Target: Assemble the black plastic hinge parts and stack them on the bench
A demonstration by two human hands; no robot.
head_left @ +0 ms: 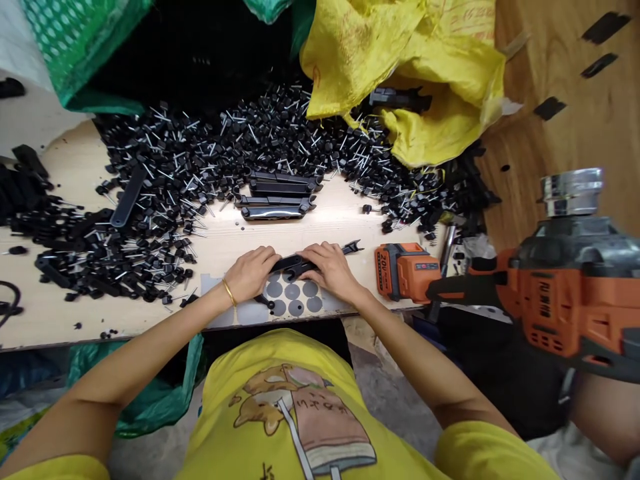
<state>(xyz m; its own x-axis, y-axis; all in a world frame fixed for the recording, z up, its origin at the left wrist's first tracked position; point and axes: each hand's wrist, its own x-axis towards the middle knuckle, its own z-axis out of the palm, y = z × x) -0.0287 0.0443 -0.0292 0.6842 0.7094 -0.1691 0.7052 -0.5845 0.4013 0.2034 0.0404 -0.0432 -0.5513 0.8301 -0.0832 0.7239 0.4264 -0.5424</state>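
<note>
My left hand (pixel 251 271) grips the left end of a black plastic bar (pixel 289 264), its fingers wrapped over it. Around a second black piece with a forked end (pixel 352 247), which sticks out to the right, my right hand (pixel 330 267) is closed. The two parts meet between my hands; whether they are joined I cannot tell. Beneath lies a grey sheet with round spots (pixel 314 305). A small black part (pixel 264 301) rests on the sheet under my left fingers. Several finished-looking black bars (pixel 275 212) lie side by side just beyond my hands.
A large heap of black-headed metal pins (pixel 210 153) spreads across the back and left of the table (pixel 215 233). A yellow bag (pixel 360 53) and a green bag (pixel 100 60) stand behind. At right, a person holds an orange cordless tool (pixel 550 300) over the table's edge.
</note>
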